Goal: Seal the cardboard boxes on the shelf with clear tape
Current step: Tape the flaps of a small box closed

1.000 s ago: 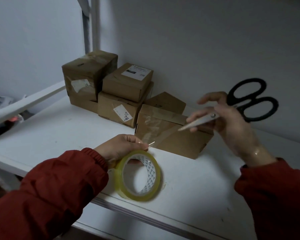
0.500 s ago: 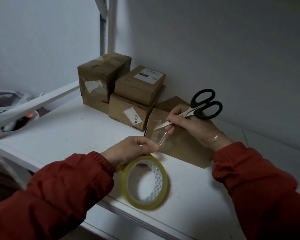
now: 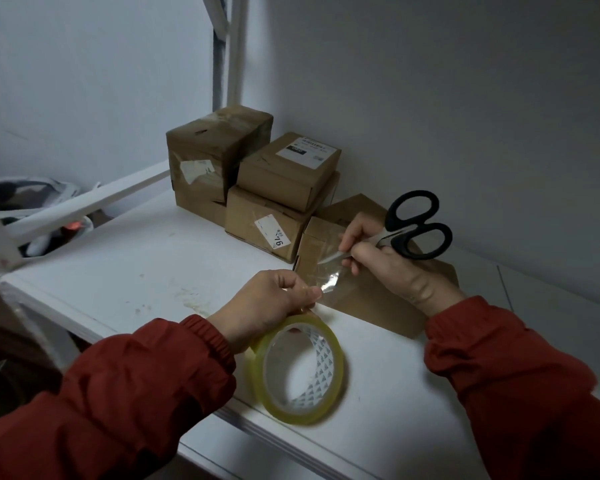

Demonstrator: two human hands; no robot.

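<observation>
A strip of clear tape point(image 3: 321, 280) is held taut over a cardboard box point(image 3: 371, 296) on the white shelf point(image 3: 125, 258).

The tape roll point(image 3: 300, 368) is gripped upright at the shelf's front edge by the left hand point(image 3: 267, 306), whose fingers point(image 3: 312, 292) pinch the strip. Black-handled scissors point(image 3: 413, 226) are held closed-fingered in the right hand point(image 3: 392, 268), blades at the strip. Four more boxes point(image 3: 274, 188) are stacked behind.

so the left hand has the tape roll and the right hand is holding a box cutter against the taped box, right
Not quite. The head view shows the right hand holding black-handled scissors, not a box cutter, with the blades at the clear tape on the box. The left hand does hold the tape roll.
</observation>
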